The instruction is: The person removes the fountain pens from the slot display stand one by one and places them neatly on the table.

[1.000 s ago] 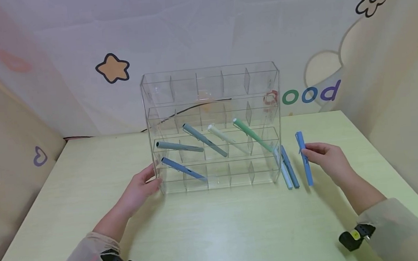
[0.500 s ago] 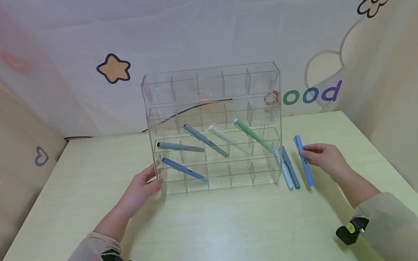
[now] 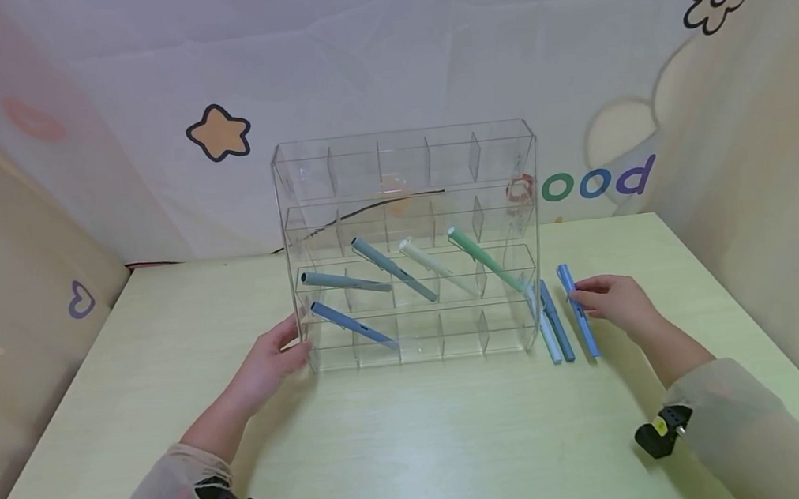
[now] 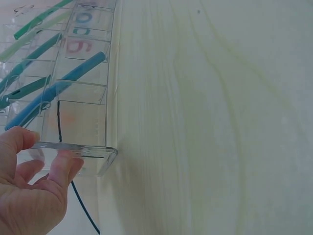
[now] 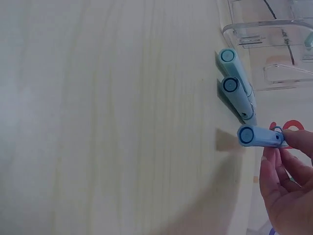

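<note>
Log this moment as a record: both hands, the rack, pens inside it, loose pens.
Left hand: grips the left end of the clear rack
Right hand: pinches a bright blue pen
Rack: stands on the table
In rack, all slanted: blue pen, green pen, pale pen, two grey-blue pens
Loose, by rack's right end: light blue pen, dark blue pen

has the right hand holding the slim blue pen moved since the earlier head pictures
Yes, slightly left in the head view: the right hand now sits closer to the clear plastic compartment rack.
</note>
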A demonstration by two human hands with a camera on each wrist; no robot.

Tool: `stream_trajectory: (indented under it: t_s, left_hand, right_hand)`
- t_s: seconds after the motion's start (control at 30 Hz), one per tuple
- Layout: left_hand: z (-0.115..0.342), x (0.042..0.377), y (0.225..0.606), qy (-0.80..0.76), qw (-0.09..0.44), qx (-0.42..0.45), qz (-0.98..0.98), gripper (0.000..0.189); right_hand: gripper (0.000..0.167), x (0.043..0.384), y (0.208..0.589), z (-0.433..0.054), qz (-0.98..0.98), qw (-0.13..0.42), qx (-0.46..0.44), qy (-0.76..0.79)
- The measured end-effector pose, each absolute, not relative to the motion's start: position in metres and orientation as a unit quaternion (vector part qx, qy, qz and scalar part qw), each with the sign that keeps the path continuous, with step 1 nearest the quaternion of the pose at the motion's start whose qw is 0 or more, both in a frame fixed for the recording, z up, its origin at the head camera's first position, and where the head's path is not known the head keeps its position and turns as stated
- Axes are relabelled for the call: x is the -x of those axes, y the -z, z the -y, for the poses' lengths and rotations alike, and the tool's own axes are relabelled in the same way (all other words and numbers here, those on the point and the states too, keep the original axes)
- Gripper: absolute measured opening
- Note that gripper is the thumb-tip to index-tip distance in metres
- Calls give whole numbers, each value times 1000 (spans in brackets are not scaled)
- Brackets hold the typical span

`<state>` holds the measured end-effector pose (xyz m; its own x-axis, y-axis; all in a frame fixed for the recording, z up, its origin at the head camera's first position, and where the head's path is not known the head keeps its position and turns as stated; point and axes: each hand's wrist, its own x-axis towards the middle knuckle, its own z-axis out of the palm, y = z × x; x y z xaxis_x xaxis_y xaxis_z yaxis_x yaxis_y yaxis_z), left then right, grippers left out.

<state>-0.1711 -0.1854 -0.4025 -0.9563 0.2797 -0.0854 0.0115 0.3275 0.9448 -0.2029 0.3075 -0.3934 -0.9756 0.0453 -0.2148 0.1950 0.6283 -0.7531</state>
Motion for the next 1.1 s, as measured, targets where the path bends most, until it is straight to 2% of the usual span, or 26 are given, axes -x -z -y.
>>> stream_trajectory:
  t_s: [0.83,1.1]
  left_hand:
    - [185,168,401,-571,118,-90,-808,59]
    - [184,171,401,-573,121,-86,-806,59]
  right_hand:
    - [47,213,401,-304,-916,135,-85,367]
    - [45,216,402,-303,-922,122,-76,360]
